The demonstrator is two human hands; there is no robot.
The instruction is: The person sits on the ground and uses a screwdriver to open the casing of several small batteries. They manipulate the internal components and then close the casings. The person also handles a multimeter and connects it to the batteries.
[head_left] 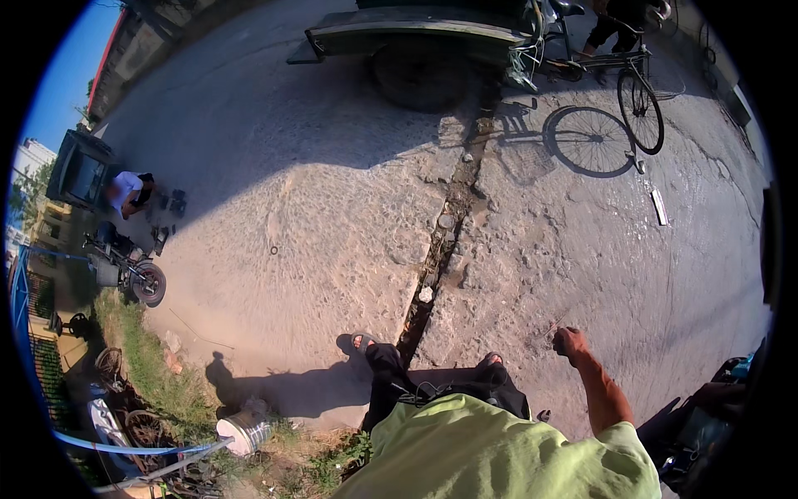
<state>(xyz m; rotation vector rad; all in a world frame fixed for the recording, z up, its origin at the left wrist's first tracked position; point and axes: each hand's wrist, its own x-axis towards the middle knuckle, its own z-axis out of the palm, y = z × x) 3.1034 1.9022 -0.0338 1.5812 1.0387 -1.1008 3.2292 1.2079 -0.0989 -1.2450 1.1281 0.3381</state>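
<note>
My right hand (pixel 569 344) is out over the concrete at the lower right, its fingers curled closed; a thin object may be in them, too small to make out. My left hand is out of view. Below me are my dark trousers (pixel 386 370) and sandalled feet (pixel 497 360), either side of a cracked drainage channel (pixel 430 289) that runs away up the road.
A cart (pixel 416 33) and bicycle (pixel 640 112) stand ahead, with a person (pixel 615 29) beside the bicycle. At left, another person (pixel 126 193) crouches by a vehicle (pixel 75 170) and a two-wheeler (pixel 125 266). A white bucket (pixel 241 437) sits among weeds at lower left.
</note>
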